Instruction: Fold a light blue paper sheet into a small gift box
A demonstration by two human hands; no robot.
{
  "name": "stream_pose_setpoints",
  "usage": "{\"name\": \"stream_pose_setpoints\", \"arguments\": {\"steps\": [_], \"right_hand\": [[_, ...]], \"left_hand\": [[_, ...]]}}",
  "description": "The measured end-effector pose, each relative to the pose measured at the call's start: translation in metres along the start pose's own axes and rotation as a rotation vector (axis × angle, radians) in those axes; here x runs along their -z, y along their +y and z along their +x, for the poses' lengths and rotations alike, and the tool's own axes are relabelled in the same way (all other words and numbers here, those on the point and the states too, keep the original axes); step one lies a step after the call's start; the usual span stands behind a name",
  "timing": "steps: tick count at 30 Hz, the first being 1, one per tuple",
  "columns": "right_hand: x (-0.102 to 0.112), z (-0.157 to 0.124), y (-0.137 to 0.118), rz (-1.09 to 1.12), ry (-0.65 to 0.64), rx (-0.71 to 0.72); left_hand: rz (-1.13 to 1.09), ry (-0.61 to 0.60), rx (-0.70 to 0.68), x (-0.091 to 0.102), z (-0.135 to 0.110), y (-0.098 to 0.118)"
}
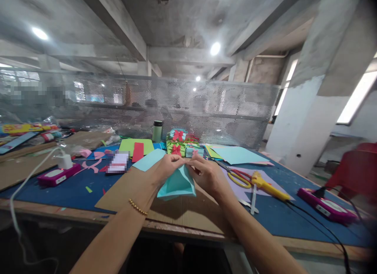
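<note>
A folded light-blue paper piece (178,183), shaped like a small open bag, is held above a cardboard sheet (129,191). My left hand (170,168) pinches its upper edge from the left, with a beaded bracelet on that wrist. From the right, my right hand (206,173) pinches the same edge, its fingertips close to those of the left. The fingers hide the pinched top of the paper. Just beyond my hands stand small folded paper boxes (176,144) in green and blue, with red bow-like pieces on them.
Right of my hands lie scissors (237,177) and a yellow glue gun (269,187) on lilac paper, its cord trailing rightward. Purple power strips (59,175) sit at both sides. A phone (118,162), paper sheets (241,154) and a green bottle (157,131) are also on the table.
</note>
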State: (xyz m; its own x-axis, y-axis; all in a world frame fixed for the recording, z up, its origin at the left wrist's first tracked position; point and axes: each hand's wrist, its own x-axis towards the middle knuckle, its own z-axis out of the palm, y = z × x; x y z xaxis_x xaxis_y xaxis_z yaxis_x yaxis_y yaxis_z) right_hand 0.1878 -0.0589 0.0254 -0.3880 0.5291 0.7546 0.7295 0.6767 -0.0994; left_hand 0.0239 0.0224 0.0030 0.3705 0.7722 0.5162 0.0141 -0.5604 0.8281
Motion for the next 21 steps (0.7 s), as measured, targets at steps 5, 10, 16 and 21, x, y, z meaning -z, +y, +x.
{"name": "stream_pose_setpoints", "arguments": {"steps": [5, 10, 16, 21], "right_hand": [[-0.005, 0.003, 0.015, 0.296, 0.066, -0.331], [-0.003, 0.002, 0.02, 0.52, -0.155, -0.521], [-0.004, 0.0, 0.017, 0.744, -0.168, -0.593], [-0.008, -0.002, 0.022, 0.881, -0.194, -0.614]], "left_hand": [[0.059, -0.02, -0.032, 0.0, -0.002, 0.006], [0.122, -0.071, -0.042, -0.001, -0.005, 0.012], [0.136, -0.102, -0.058, 0.0, -0.006, 0.013], [0.14, -0.141, -0.077, 0.0, -0.007, 0.015]]}}
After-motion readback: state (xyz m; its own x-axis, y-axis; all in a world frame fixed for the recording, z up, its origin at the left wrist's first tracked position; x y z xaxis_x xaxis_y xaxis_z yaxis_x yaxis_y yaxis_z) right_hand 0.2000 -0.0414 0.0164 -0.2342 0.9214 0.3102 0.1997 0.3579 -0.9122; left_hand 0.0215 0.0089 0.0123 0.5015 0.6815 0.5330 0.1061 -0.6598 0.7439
